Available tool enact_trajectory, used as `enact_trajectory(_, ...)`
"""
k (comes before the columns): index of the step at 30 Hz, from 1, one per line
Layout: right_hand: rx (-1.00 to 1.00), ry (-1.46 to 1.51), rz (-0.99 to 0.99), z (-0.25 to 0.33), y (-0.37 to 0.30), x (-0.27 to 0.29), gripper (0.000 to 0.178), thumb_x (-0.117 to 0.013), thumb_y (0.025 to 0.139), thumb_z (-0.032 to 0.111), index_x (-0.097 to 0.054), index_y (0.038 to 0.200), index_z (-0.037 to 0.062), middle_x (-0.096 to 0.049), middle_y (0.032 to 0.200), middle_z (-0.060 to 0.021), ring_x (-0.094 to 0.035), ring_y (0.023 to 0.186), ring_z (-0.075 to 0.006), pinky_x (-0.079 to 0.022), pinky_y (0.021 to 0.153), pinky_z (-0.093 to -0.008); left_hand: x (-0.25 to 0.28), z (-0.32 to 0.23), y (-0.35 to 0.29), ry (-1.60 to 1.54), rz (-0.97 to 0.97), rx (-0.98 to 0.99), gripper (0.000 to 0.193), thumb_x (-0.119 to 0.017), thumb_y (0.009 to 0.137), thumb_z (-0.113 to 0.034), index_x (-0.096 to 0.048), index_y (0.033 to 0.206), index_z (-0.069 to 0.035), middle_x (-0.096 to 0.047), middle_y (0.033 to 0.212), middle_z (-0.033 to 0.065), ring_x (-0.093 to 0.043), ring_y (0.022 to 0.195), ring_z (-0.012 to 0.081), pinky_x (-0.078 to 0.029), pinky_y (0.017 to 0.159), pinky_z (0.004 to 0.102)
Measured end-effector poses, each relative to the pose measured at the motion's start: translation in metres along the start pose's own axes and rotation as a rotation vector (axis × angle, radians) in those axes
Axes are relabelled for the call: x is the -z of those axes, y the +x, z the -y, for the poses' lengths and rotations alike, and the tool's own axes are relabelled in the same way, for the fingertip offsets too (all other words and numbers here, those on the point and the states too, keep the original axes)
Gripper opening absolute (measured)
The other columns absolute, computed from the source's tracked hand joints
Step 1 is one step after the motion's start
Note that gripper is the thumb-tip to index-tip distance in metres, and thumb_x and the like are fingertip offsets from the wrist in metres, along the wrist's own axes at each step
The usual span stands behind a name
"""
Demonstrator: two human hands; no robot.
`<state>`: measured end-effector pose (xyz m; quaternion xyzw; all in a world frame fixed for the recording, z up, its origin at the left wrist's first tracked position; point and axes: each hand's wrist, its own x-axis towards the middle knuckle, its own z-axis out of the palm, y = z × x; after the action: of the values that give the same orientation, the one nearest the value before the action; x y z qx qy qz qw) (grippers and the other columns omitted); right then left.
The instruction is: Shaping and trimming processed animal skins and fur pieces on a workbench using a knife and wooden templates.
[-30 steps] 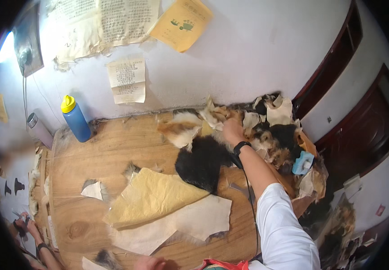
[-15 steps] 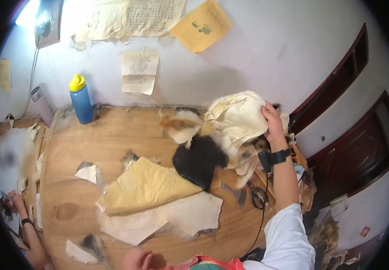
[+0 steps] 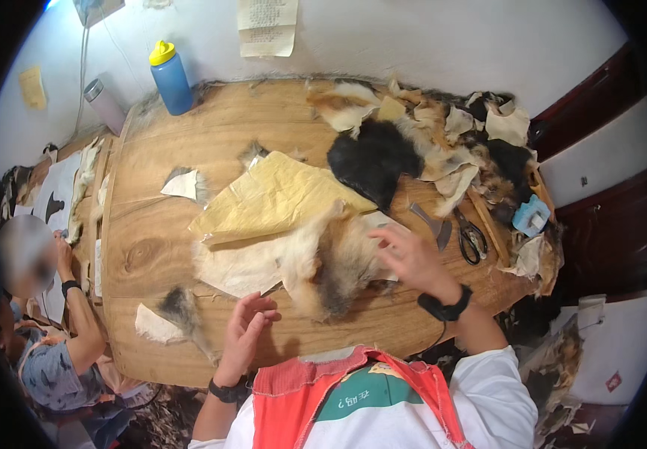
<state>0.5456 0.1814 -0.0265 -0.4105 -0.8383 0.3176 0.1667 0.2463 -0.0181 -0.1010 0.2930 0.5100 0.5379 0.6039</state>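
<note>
A tan and cream piece of fur (image 3: 336,262) lies fur side up near the front of the wooden table, slightly blurred. It covers much of a pale hide (image 3: 226,266). My right hand (image 3: 411,258) is just right of the fur, fingers apart and holding nothing. To the left of the fur, close to the table's front edge, my left hand (image 3: 246,329) is raised with loosely bent fingers and nothing in it. Behind the fur lies a folded yellow sheet (image 3: 278,196), and a black fur piece (image 3: 376,161) sits against its right end.
Scissors (image 3: 472,238) and a dark flat blade (image 3: 432,224) lie at the right. Fur scraps (image 3: 480,142) heap up at the back right, beside a blue item (image 3: 531,217). A blue bottle (image 3: 172,81) stands far left. Another person (image 3: 62,359) works at the left.
The large fur piece, held up in my right hand at the back right, now lies on the pale hide, released. My left hand has come up over the table. The view has tilted down.
</note>
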Motion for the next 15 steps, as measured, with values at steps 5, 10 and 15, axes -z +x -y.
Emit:
enact_trajectory(5, 0.098, -0.323, -0.008, -0.024, -0.015, -0.05, 0.031, -0.069, 0.083, 0.013, -0.062, 0.114, 0.0103, -0.061, 0.096, -0.0124, -0.066, 0.086, -0.0329, -0.054, 0.072, -0.0413, -0.002, -0.011, 0.001, 0.259, -0.001, -0.077, 0.04, -0.061, 0.098, -0.014, -0.05, 0.134, -0.001, -0.055, 0.133, 0.0152, -0.061, 0.114, 0.0244, -0.047, 0.097, 0.034)
enact_trajectory(10, 0.12, -0.375, 0.18, -0.024, -0.007, -0.035, 0.02, -0.069, 0.082, 0.015, -0.064, 0.101, 0.0096, -0.062, 0.091, -0.0106, -0.065, 0.084, -0.0322, -0.052, 0.071, -0.0413, -0.012, -0.015, 0.01, 1.105, 0.01, -0.467, 0.047, -0.072, 0.083, -0.01, -0.057, 0.127, 0.0, -0.052, 0.134, 0.0217, -0.05, 0.123, 0.0408, -0.044, 0.103, 0.0467)
enact_trajectory(15, 0.185, -0.045, 0.082, -0.007, 0.033, 0.029, 0.012, -0.065, 0.081, 0.013, -0.066, 0.09, 0.0049, -0.065, 0.084, -0.013, -0.065, 0.08, -0.0337, -0.052, 0.07, -0.0404, -0.001, 0.001, 0.008, 1.265, 0.058, -0.5, 0.058, -0.075, 0.078, -0.012, -0.054, 0.131, 0.0, -0.049, 0.139, 0.0215, -0.044, 0.129, 0.0437, -0.04, 0.107, 0.0489)
